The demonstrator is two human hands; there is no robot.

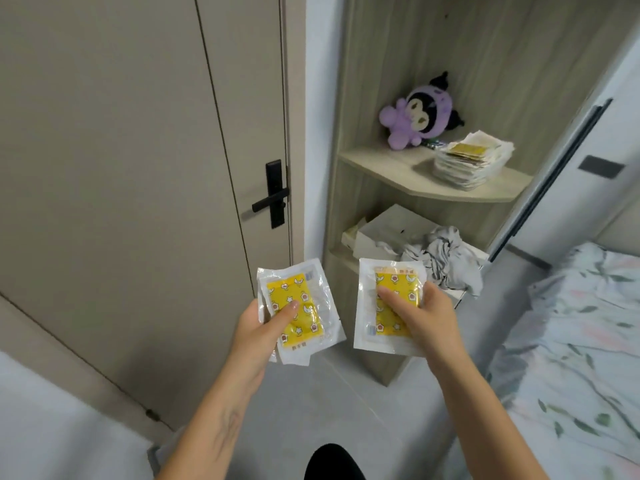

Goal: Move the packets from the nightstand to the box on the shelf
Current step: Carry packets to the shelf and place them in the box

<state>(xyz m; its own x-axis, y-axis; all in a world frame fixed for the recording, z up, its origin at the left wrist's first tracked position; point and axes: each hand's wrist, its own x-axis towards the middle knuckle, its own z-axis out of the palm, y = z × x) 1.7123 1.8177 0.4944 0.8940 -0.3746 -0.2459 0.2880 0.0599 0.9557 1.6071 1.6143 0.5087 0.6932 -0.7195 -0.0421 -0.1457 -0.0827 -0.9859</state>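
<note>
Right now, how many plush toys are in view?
1. The purple plush toy sits on the upper shelf, left of the stack of packets. Others may be hidden behind the crumpled cloth on the lower shelf.

Open air lies between the hands and the lower shelf (341,258). There the white box (377,233) is open toward the front, but a crumpled grey cloth (446,258) covers its right side. On the upper shelf (381,161), a plush toy (415,112) and a packet stack (467,161) fill the back and right edge.
</note>
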